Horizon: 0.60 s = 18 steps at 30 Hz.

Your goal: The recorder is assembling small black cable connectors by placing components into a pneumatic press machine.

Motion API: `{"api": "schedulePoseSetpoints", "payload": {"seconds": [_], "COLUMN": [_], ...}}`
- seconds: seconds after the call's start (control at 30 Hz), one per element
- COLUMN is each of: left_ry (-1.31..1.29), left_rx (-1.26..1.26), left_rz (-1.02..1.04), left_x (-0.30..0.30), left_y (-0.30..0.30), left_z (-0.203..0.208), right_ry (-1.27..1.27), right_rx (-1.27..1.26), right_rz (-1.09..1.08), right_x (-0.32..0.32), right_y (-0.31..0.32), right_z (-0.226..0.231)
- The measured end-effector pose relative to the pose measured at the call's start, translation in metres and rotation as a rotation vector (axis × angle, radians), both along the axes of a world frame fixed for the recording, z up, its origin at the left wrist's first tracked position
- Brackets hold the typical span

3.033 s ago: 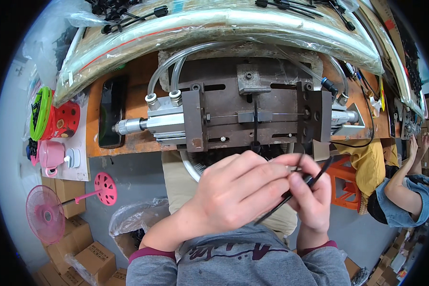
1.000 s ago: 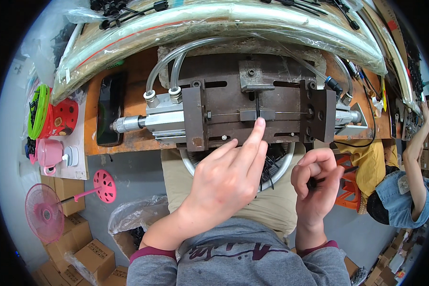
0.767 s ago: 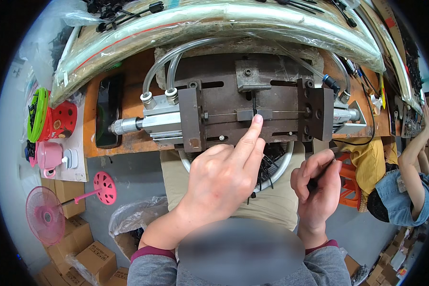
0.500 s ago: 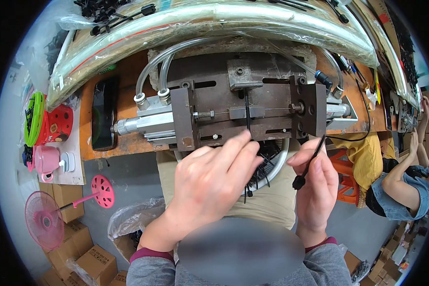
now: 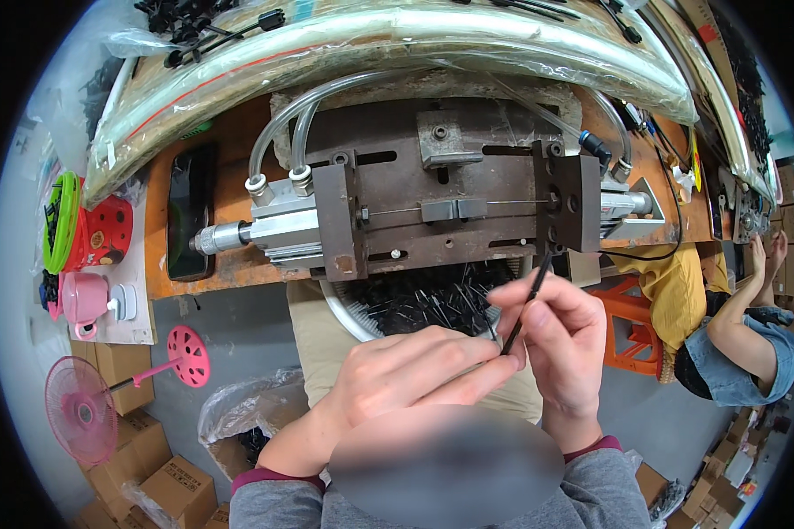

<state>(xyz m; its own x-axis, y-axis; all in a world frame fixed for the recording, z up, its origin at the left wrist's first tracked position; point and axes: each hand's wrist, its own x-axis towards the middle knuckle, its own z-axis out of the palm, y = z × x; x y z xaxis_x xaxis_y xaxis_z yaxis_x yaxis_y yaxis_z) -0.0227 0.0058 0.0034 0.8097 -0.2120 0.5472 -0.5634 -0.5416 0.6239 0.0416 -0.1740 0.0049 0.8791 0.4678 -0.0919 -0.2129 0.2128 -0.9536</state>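
Observation:
In my right hand [image 5: 569,344], a thin black rod [image 5: 538,280] is pinched between thumb and fingers, tilted with its upper end toward the machine. My left hand [image 5: 415,370] reaches across to it, its fingertips closed around the rod's lower end, which they mostly hide. Just ahead stands a brown metal fixture [image 5: 406,238] with small grey jaws [image 5: 454,210] at its middle; no rod lies across them. Below the fixture's front edge, a white-rimmed basket [image 5: 344,317] holds many black rods [image 5: 423,300], close to my left fingers.
Air cylinders [image 5: 287,234] with clear hoses [image 5: 278,115] flank the fixture. A black phone [image 5: 191,212] lies on the wooden bench, left. A plastic-wrapped rail [image 5: 397,40] crosses the back. A pink fan [image 5: 84,412] and cartons [image 5: 178,489] stand left; another person [image 5: 750,344] sits right, near an orange stool [image 5: 622,322].
The black rod across the jaws is gone from there. My left hand has drawn back from the fixture and come right to meet my right hand at the rod it holds.

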Motion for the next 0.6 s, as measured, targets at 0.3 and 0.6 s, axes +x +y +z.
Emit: {"api": "schedulePoseSetpoints", "payload": {"seconds": [0.3, 0.6], "left_ry": [0.022, 0.029], "left_rx": [-0.123, -0.142], "left_rz": [-0.038, -0.048], "left_x": [-0.005, -0.012], "left_y": [-0.002, -0.004], "left_z": [0.003, 0.002], "right_ry": [0.053, -0.013], "right_rx": [0.205, 0.227], "right_rz": [-0.017, -0.05], "right_x": [0.012, 0.005], "right_y": [0.001, 0.001], "right_z": [0.001, 0.004]}}
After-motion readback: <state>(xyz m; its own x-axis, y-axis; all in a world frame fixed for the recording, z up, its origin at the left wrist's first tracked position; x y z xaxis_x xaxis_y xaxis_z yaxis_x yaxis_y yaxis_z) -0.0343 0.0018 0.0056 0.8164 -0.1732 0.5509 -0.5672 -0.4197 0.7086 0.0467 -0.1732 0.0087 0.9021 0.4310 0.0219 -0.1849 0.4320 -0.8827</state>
